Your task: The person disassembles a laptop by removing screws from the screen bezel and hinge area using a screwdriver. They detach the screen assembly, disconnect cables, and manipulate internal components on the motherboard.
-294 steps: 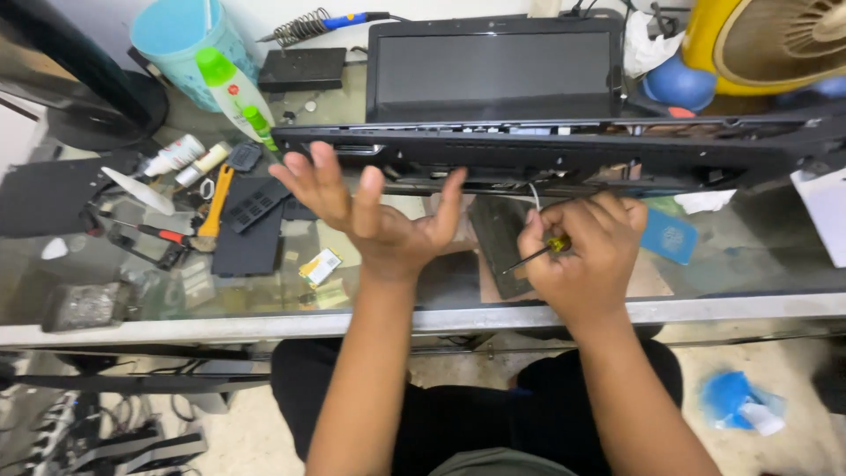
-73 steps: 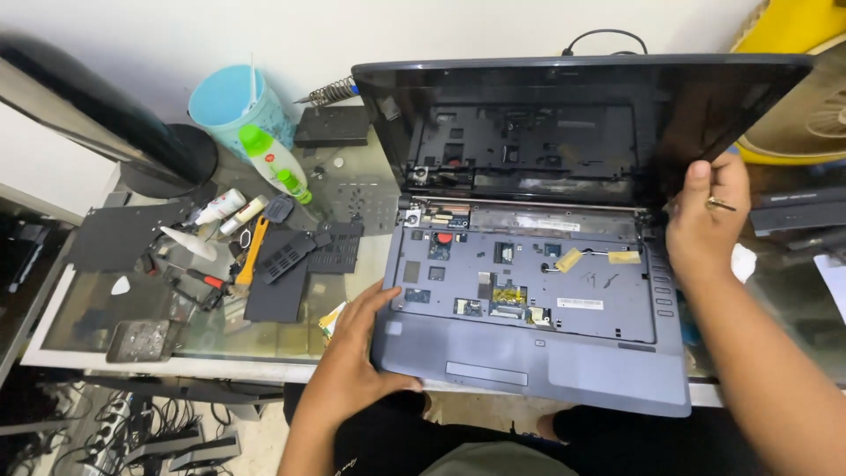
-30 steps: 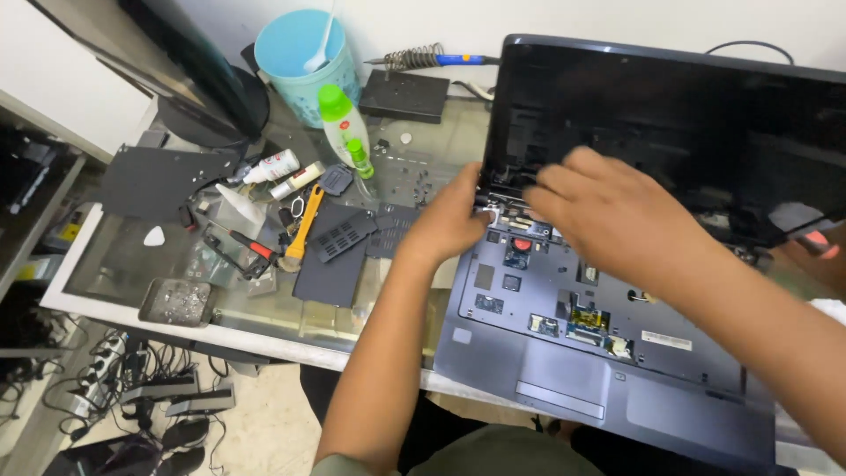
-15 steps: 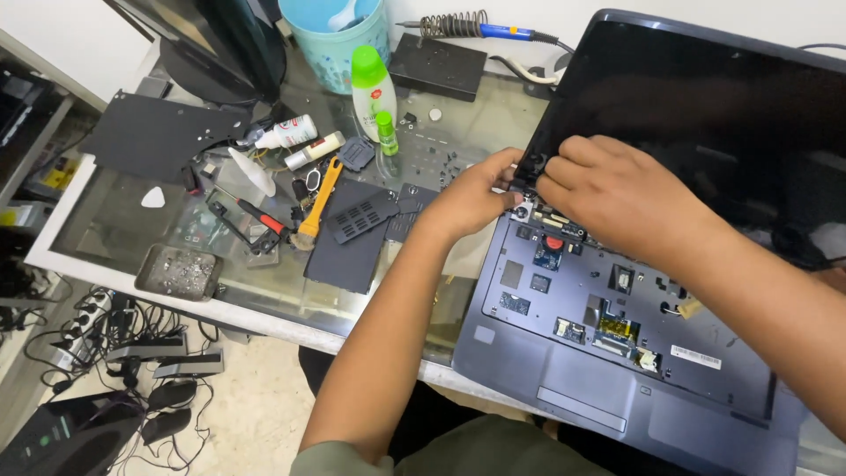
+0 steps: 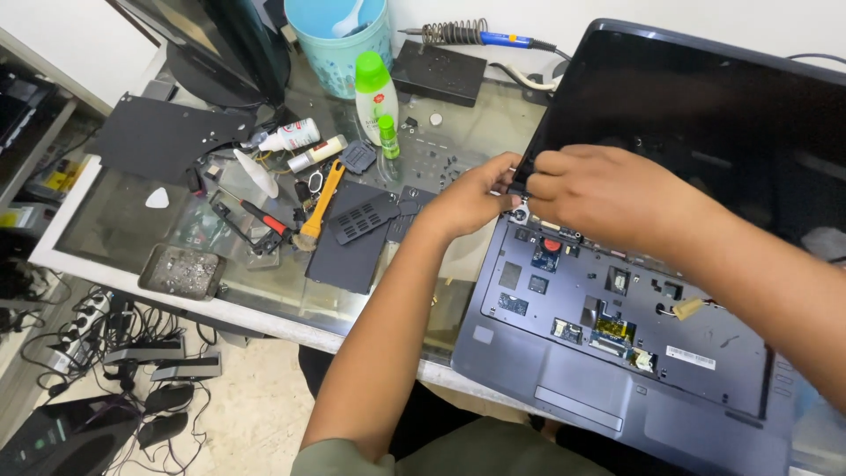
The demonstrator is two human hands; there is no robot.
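Opened laptop (image 5: 617, 335) at right end of glass surface (image 5: 106, 211), keyboard off, board bare; both hands meet at lid's left hinge corner (image 5: 520, 181); left hand (image 5: 471, 198) fingers pinched at hinge, right hand (image 5: 599, 189) fingers curled shut over same spot, what they grip hidden; best steady lid, work small part gently; orange-handled brush (image 5: 319, 201) lies near.

Both hands met at the laptop's left hinge corner (image 5: 520, 189) — the one landmark here. The left hand (image 5: 471, 198) reached in from below it, forearm slanting up, fingers curled and pinched at the corner. The right hand (image 5: 608, 189) came across from the right — knuckles up, fingertips (image 5: 539, 167) bunched against the left hand's.
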